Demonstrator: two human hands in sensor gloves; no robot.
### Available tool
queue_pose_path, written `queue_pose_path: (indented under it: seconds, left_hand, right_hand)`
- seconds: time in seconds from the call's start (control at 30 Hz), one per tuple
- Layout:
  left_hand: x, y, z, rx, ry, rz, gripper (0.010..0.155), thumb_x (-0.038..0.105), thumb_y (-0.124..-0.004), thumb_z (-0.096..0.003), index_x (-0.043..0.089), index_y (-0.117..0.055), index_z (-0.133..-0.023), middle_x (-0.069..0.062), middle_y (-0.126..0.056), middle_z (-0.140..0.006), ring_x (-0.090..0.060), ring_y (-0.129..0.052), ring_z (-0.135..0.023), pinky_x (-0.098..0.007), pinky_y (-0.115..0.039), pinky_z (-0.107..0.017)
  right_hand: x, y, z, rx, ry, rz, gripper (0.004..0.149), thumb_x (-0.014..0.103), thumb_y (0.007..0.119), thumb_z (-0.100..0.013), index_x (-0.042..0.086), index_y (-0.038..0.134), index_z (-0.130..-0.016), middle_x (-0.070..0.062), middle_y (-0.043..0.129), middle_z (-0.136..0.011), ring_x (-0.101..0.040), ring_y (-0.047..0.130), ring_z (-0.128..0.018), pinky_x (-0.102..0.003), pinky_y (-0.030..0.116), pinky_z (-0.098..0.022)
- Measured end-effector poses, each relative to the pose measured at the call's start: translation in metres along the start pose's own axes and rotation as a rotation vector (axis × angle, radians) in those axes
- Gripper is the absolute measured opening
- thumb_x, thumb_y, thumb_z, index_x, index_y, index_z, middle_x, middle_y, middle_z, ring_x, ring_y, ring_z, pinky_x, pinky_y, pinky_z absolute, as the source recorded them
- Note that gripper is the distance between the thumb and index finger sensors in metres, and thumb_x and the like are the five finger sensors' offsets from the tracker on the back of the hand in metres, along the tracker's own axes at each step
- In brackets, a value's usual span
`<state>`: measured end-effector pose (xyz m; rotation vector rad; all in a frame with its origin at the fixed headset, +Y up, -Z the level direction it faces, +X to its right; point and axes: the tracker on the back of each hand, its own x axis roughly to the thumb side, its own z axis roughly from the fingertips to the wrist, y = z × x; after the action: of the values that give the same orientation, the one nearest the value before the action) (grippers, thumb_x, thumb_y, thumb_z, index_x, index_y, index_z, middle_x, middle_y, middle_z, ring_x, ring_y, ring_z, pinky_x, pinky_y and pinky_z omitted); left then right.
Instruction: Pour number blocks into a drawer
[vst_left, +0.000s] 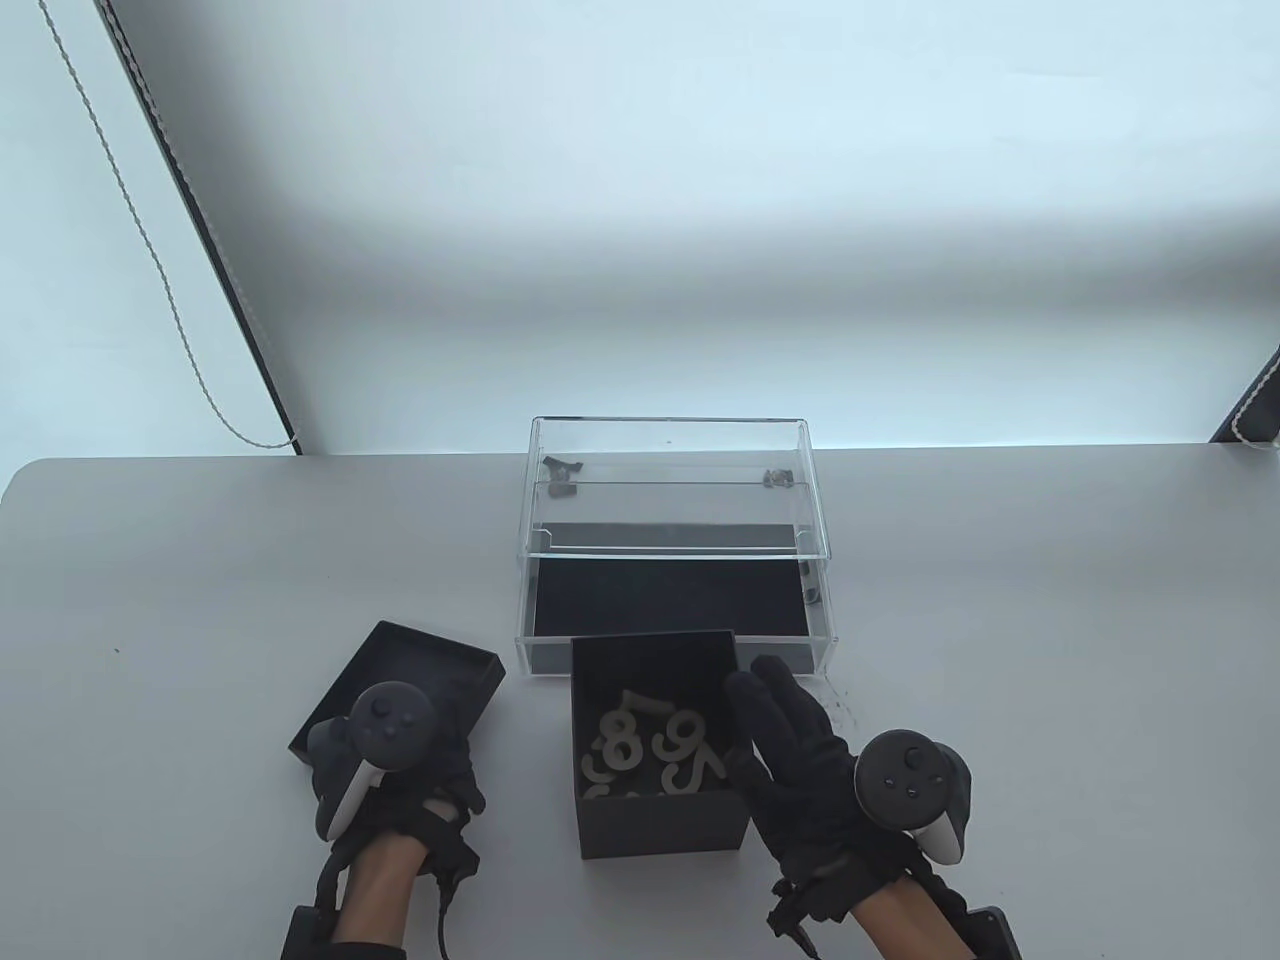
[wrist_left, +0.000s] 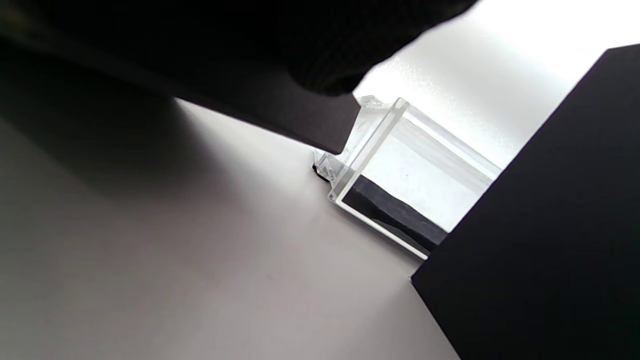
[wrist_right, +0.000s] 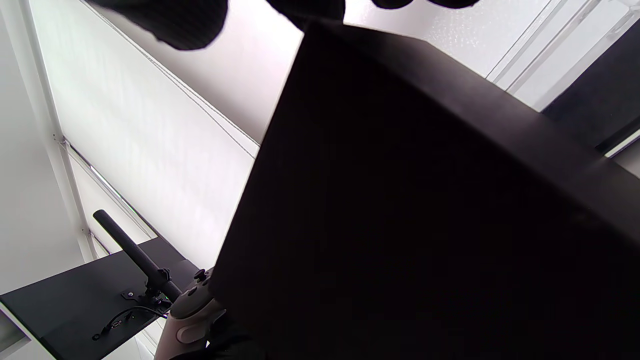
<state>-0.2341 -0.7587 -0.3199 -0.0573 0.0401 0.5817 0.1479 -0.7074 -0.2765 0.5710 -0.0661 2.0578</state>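
Note:
An open black box (vst_left: 660, 825) holds several pale number blocks (vst_left: 655, 745) and stands just in front of the clear acrylic drawer (vst_left: 670, 600), which is pulled out and shows a black lining. My right hand (vst_left: 790, 740) grips the box's right wall, with fingers over the rim. The box fills the right wrist view (wrist_right: 400, 200). My left hand (vst_left: 400, 765) holds the black lid (vst_left: 430, 660) to the left of the box. In the left wrist view the lid (wrist_left: 260, 105) hangs a little above the table, with the drawer (wrist_left: 400, 170) and box (wrist_left: 550, 225) beyond it.
The clear acrylic case (vst_left: 680, 450) sits behind the drawer near the table's far edge. A beaded cord (vst_left: 150, 250) hangs at the back left. Bare grey table (vst_left: 1050, 620) lies to either side.

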Motion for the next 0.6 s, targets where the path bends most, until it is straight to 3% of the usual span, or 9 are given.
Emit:
queue_pose_path:
  seconds: [0.17,0.2,0.6]
  left_hand:
    - [0.003,0.000,0.000,0.010,-0.022,0.058,0.063,0.002,-0.075,-0.0466,0.022,-0.057,-0.103,-0.013,-0.075,-0.107,-0.043,-0.071,-0.098,-0.069,-0.052,-0.071]
    - [0.004,0.001,0.001,0.011,-0.026,0.073,0.061,0.029,-0.071,-0.0451,0.022,-0.056,-0.104,-0.014,-0.074,-0.108,-0.044,-0.070,-0.099,-0.069,-0.051,-0.071]
    - [0.014,0.004,0.005,0.020,-0.077,0.174,0.067,0.047,-0.071,-0.0469,0.023,-0.050,-0.106,-0.016,-0.064,-0.113,-0.046,-0.059,-0.103,-0.070,-0.043,-0.072]
  right_hand:
    - [0.011,0.004,-0.001,-0.004,-0.083,0.095,0.075,0.056,0.067,-0.046,0.015,0.044,-0.105,-0.022,0.029,-0.113,-0.054,0.033,-0.100,-0.070,0.023,-0.071]
    - [0.015,0.006,-0.001,0.004,-0.106,0.137,0.076,0.056,0.068,-0.046,0.015,0.044,-0.105,-0.022,0.029,-0.113,-0.053,0.033,-0.101,-0.069,0.022,-0.072]
    - [0.036,0.032,-0.008,0.127,-0.200,0.456,0.084,0.060,0.078,-0.044,0.019,0.040,-0.107,-0.016,0.029,-0.116,-0.048,0.032,-0.106,-0.063,0.018,-0.077]
